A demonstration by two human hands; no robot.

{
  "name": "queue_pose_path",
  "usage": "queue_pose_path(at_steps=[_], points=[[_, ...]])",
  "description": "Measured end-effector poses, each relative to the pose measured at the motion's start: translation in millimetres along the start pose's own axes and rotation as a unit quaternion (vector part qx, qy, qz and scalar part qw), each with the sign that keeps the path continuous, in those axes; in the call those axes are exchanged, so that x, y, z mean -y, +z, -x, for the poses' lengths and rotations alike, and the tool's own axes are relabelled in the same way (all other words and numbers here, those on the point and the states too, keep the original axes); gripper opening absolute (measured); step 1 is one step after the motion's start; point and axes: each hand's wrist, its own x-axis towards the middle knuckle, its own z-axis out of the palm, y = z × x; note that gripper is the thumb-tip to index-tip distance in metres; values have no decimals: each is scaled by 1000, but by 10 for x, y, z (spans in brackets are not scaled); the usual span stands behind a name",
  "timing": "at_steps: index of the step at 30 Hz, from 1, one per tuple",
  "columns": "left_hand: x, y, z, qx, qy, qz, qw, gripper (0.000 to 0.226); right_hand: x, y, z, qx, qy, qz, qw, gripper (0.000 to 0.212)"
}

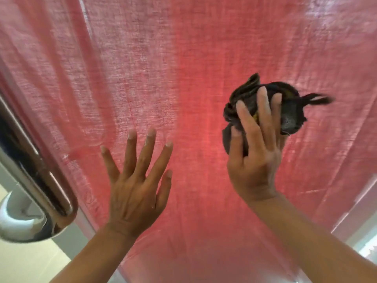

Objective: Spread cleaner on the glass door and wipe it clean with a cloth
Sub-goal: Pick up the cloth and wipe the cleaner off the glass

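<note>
- Glass door (183,27) fills nearly the whole head view, with a pink-red curtain (142,78) hanging right behind the pane and light glowing through the weave.
- Left hand (136,186) is up against the glass low in the middle, fingers straight and fanned wide apart, holding nothing; whether the palm lies flat on the pane is hard to say.
- Right hand (255,156) sits higher and to the right, its fingers curled over a bunched dark cloth (289,117) and pushing it at the door.
- That cloth is crumpled into a ball, a glimpse of yellow showing between the fingers, and one loose end flicks out to the right, blurred.
- Both hands are well apart, each with a bare forearm rising from the bottom edge.
- Faint streaks and a smeary patch show on the glass just left of the spread fingers.
- Over at the left edge, a polished chrome door handle (30,170) runs down to a rounded base, close to the camera.
</note>
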Motion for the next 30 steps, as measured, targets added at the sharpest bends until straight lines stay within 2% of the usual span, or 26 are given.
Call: queue_pose_path(at_steps=[2, 5, 6, 8, 10, 12, 14, 15, 16, 18, 20, 22, 23, 25, 28, 29, 30], points=[[-117, 31, -127, -15, -8, 20, 1000, 64, 40, -1, 104, 34, -27, -7, 999, 37], [-257, 46, -320, -26, -6, 40, 999, 61, -14, -103, 357, 150, -161, 8, 976, 35], [-302, 46, -385, -27, -2, 44, 999, 59, -112, -185, 359, 162, -173, 12, 971, 34], [-379, 41, -507, -31, 7, 49, 998, 56, -335, -332, 251, 127, -116, 31, 985, 33], [-439, 49, -648, -41, 17, 48, 998, 54, -555, -436, 73, 44, 12, 65, 997, 37], [-482, 70, -772, -48, 21, 42, 998, 55, -671, -456, -92, -29, 129, 74, 988, 39], [-542, 87, -858, -55, 16, 38, 998, 58, -610, -389, -197, -60, 186, 65, 979, 40], [-569, 88, -875, -53, 14, 40, 998, 58, -539, -357, -189, -47, 179, 59, 981, 40], [-589, 88, -884, -52, 15, 42, 998, 59, -471, -336, -151, -17, 142, 53, 988, 41], [-607, 75, -901, -48, 24, 39, 998, 59, -427, -364, -48, 73, -9, 44, 996, 41], [-610, 54, -940, -38, 34, 36, 998, 59, -563, -470, -51, 140, -142, 48, 979, 38], [-626, 28, -1026, -34, 43, 39, 998, 58, -734, -587, -159, 151, -165, 47, 974, 37], [-646, 12, -1091, -32, 52, 41, 997, 57, -812, -636, -225, 134, -131, 47, 981, 37], [-694, -27, -1291, -31, 73, 46, 996, 55, -964, -691, -430, 45, 1, 67, 997, 37], [-765, -103, -1681, -34, 98, 48, 993, 52, -1038, -653, -907, -97, 211, 61, 971, 39], [-782, -129, -1809, -36, 105, 45, 993, 52, -996, -617, -1058, -112, 233, 54, 964, 40], [-792, -157, -1927, -39, 113, 42, 992, 52, -940, -590, -1154, -102, 214, 54, 970, 40]])
